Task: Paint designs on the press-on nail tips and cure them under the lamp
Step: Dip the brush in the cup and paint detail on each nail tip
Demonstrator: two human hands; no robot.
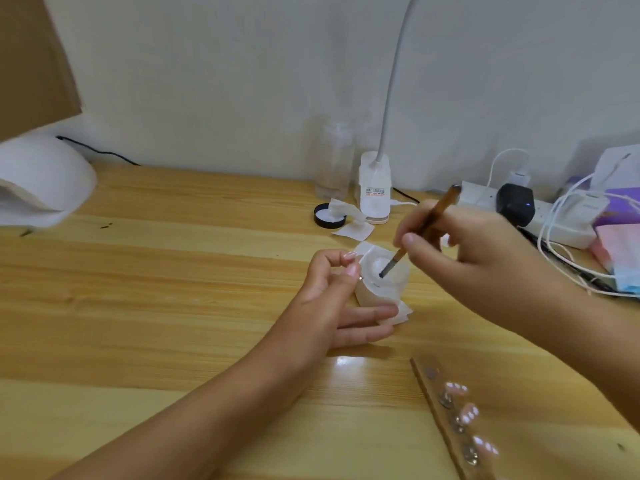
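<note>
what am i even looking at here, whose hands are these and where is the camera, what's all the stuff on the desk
There is no machine here: these are a person's two bare hands, filmed by one camera worn on the head and looking down at a wooden table. The right hand holds a brush with its tip dipped into a small white pot. The left hand rests its lower fingers against that pot; whether its thumb and forefinger pinch anything is too blurred to tell. At the bottom right lies a strip carrying nail tips. The white dome on the left is the curing lamp. Along the wall stand a clear bottle, a clip desk lamp and a power strip.
</note>
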